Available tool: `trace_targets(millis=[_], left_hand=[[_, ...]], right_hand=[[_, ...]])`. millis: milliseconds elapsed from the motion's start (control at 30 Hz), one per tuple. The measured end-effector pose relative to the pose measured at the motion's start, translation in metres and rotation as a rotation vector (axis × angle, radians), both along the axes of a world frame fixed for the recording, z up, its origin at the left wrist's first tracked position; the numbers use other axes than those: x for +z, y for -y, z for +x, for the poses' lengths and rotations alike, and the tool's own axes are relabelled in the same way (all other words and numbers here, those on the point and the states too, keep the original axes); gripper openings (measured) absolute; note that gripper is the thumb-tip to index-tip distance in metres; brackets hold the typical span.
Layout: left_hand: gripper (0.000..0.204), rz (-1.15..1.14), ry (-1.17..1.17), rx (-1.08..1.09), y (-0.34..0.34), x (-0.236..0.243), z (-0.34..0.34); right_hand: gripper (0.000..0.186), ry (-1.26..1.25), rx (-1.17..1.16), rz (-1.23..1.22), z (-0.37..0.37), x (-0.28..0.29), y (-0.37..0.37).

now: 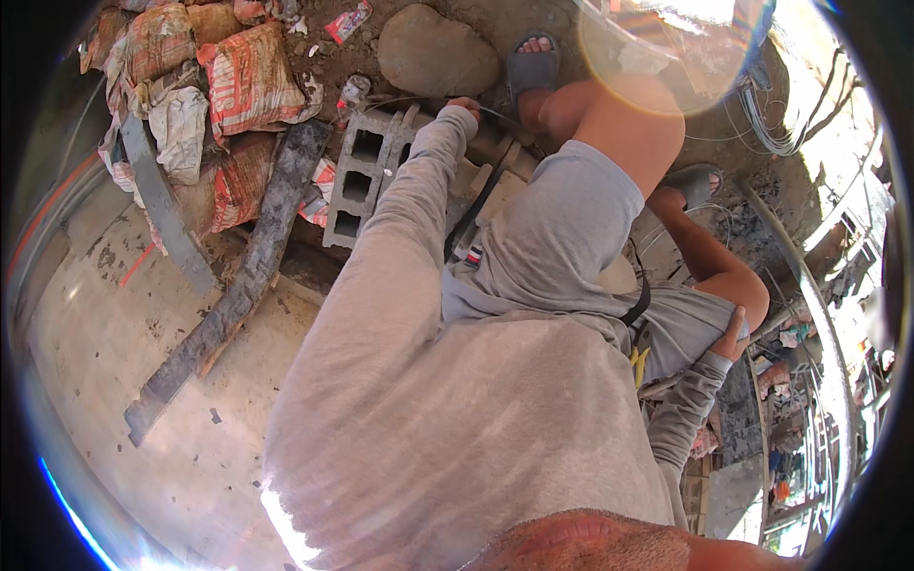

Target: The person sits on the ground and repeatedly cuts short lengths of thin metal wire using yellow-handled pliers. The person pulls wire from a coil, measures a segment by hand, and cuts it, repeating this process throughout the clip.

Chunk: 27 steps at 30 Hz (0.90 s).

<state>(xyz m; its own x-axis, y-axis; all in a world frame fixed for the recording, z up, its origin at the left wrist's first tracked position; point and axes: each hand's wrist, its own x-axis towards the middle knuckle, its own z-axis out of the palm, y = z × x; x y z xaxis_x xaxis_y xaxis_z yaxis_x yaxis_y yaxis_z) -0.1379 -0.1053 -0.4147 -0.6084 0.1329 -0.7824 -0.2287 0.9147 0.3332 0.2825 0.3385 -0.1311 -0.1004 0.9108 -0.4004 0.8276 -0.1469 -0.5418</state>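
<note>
My left arm reaches forward over grey hollow concrete blocks [356, 184]. At its end my left hand [464, 107] is closed, the fingers small and partly hidden by the sleeve. A thin wire-like strand [405, 99] runs up to it from the left, and a narrow dark piece shows just to its right. What the fingers hold I cannot make out. My right hand [733, 333] lies on the hem of my grey shorts [700, 328] by the right knee, fingers stretched out and holding nothing visible.
Stacked orange-and-white sacks [252, 81] lie far left beside a long dark plank [252, 271]. A large rounded stone [438, 55] sits ahead. Coiled wire [776, 133] lies far right, near a long curved pipe [809, 295]. Pale stained concrete floor [105, 352] spreads at left.
</note>
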Motion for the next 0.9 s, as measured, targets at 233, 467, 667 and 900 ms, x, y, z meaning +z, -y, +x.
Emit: trace_targets(millis=[233, 467, 667, 900], left_hand=[[0.037, -0.086, 0.069, -0.22, -0.039, 0.029, -0.033], [0.048, -0.907, -0.145, -0.463, 0.056, 0.09, -0.124], [0.045, -0.896, 0.052, -0.376, 0.135, 0.053, -0.131], [0.037, -0.865, -0.008, -0.349, 0.149, 0.118, -0.168]], right_hand=[[0.072, -0.045, -0.066, -0.09, -0.012, 0.003, -0.001], [0.06, -0.018, -0.06, -0.02, -0.002, -0.004, -0.005], [0.064, -0.092, 0.009, -0.081, -0.015, 0.0, -0.006], [0.071, 0.101, 0.025, 0.132, -0.017, -0.011, -0.014]])
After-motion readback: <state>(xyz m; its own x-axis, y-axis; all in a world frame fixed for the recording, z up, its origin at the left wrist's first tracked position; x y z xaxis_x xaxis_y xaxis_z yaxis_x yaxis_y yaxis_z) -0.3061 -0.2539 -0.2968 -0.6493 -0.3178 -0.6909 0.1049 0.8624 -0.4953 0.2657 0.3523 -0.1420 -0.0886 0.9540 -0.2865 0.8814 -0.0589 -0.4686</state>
